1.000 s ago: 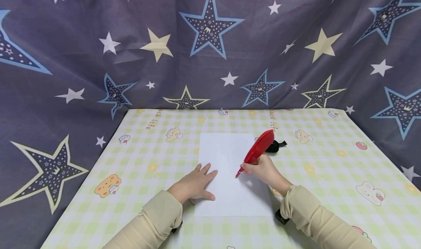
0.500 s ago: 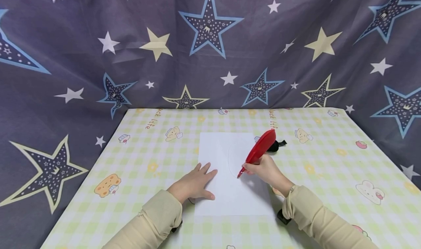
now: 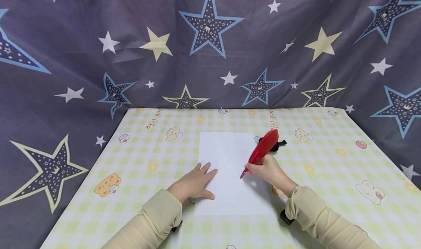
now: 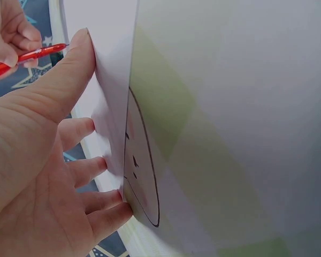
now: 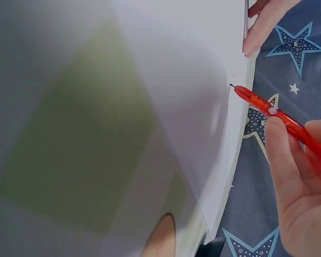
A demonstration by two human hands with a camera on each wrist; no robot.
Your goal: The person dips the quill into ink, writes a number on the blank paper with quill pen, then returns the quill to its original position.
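Observation:
A white sheet of paper (image 3: 230,201) lies on the table, with a thin curved line (image 3: 228,163) drawn on it. My right hand (image 3: 270,171) pinches a red pen (image 3: 263,146) that has a broad feather-shaped top. The pen's tip meets the paper at the lower end of the line. In the right wrist view the red pen (image 5: 297,127) slants between thumb and fingers, its dark point at the sheet. My left hand (image 3: 194,183) rests with spread fingers on the paper's left edge; the left wrist view shows its thumb and fingertips (image 4: 83,45) on the sheet.
A green-and-white checked tablecloth (image 3: 138,219) with cartoon prints covers the table. A black object with a strap (image 3: 274,145) lies behind my right hand, partly hidden. Dark star-patterned fabric (image 3: 197,73) hangs behind and at both sides.
My right hand has moved slightly to the right with the pen, and the drawn line has grown along a curve at its lower end. The left hand stays in place.

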